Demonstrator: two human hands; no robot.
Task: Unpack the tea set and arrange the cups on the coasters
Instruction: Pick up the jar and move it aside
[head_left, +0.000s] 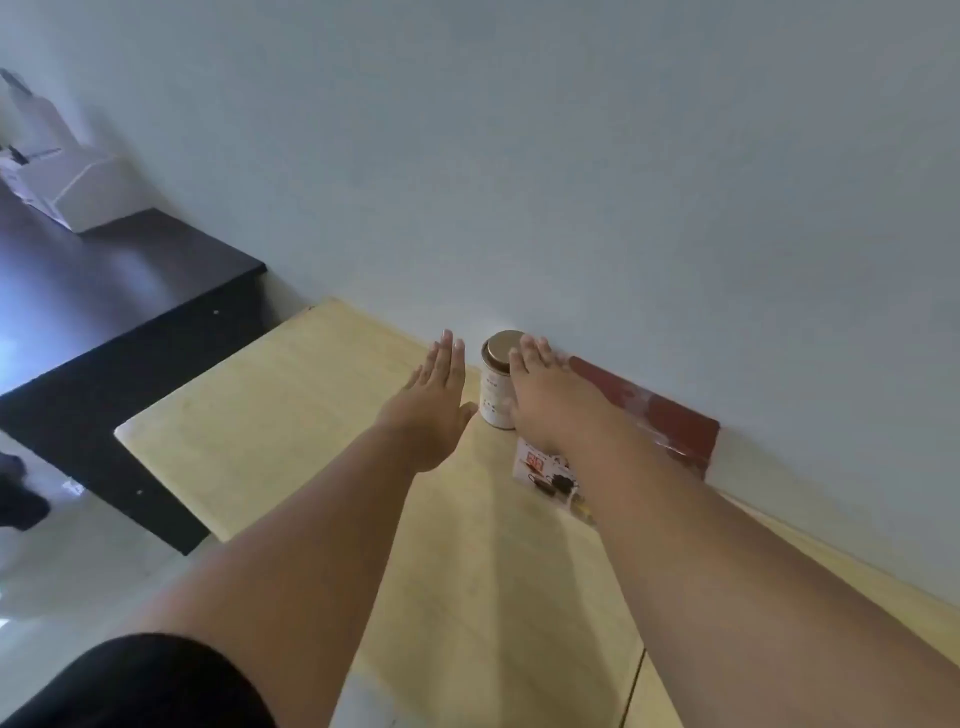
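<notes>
Both my arms stretch forward over a pale wooden table. My left hand is flat and open, fingers straight, just left of a white tea tin with a gold lid. My right hand is also flat and open, hovering at the tin's right side and partly covering it. A dark red box lies against the wall behind my right hand. A white printed card or packet with red and black marks lies on the table under my right wrist. No cups or coasters are visible.
A grey wall runs right behind the table. A dark desk stands to the left with a white machine on it. Pale floor shows below the desk.
</notes>
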